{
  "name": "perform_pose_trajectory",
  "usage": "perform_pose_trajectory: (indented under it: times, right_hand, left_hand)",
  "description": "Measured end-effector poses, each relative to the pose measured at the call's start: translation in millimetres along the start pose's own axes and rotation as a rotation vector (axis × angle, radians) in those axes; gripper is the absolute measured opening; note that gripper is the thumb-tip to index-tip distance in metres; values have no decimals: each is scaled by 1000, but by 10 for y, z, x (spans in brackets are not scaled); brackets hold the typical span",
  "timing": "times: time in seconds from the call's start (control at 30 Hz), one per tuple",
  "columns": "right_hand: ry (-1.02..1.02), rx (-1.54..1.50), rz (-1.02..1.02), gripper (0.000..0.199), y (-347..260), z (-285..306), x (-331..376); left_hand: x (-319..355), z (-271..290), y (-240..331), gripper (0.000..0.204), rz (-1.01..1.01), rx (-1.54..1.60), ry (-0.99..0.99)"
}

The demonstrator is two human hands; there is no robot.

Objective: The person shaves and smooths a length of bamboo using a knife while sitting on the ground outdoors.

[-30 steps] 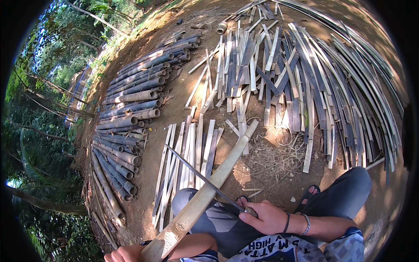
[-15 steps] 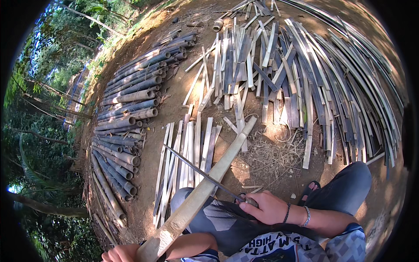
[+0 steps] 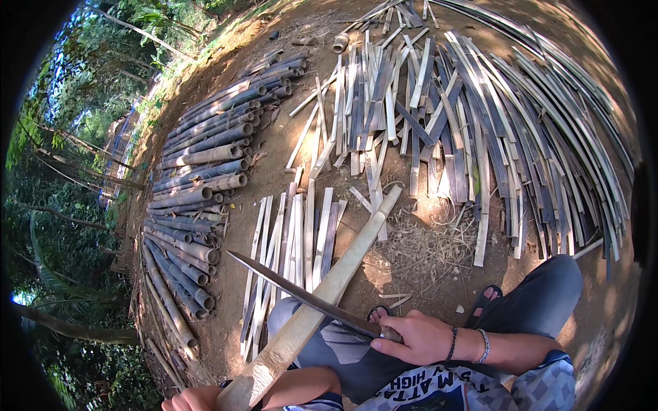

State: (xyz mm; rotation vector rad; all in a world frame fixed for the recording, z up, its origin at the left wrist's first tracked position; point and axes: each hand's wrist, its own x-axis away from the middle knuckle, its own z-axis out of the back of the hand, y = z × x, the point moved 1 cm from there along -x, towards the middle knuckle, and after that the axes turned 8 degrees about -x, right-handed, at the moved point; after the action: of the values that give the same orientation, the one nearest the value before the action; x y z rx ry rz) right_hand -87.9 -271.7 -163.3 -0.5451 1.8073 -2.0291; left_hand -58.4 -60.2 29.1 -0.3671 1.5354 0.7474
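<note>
My right hand (image 3: 415, 337) is closed round the short wooden handle of a machete (image 3: 301, 294). Its long dark blade points to the left and lies across a pale split bamboo strip (image 3: 322, 298). The strip slants from the lower left up over my left thigh, its far end above the ground. At the bottom edge my left hand (image 3: 192, 399) grips the strip's near end; part of that hand is cut off by the picture's edge.
Cut bamboo poles (image 3: 205, 154) lie in a row on the left. Ahead and to the right spreads a large heap of split bamboo strips (image 3: 493, 130). A smaller pile of strips (image 3: 295, 233) lies by my left knee, and curly shavings (image 3: 432, 250) cover the ground ahead.
The machete has shifted toward me and to the left along the strip, and its blade now shows more of its flat side. The strip has barely moved.
</note>
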Motion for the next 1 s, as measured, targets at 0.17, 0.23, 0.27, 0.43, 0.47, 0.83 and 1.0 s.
perform_pose_trajectory:
  times: [0.17,0.23,0.27,0.43,0.47,0.83,1.0]
  right_hand:
    - [37,-134,-117,50,296,42,-114]
    - [12,-114,-143,50,105,22,-70]
    - [43,-58,-69,50,-1,9,-15]
    - [15,-26,-116,50,269,49,-108]
    - [44,-34,-111,50,353,23,-127]
    - [68,-35,-116,50,407,34,-122]
    - [-9,79,-80,50,150,51,-55]
  left_hand:
    - [20,35,11,22,-5,-3,1]
    - [5,33,13,22,-8,-3,11]
    - [7,32,14,22,-8,-6,9]
    - [26,36,10,21,1,-6,6]
    - [26,39,15,21,3,-5,11]
    - [27,82,69,21,19,-6,2]
    - [26,81,40,21,23,14,-19]
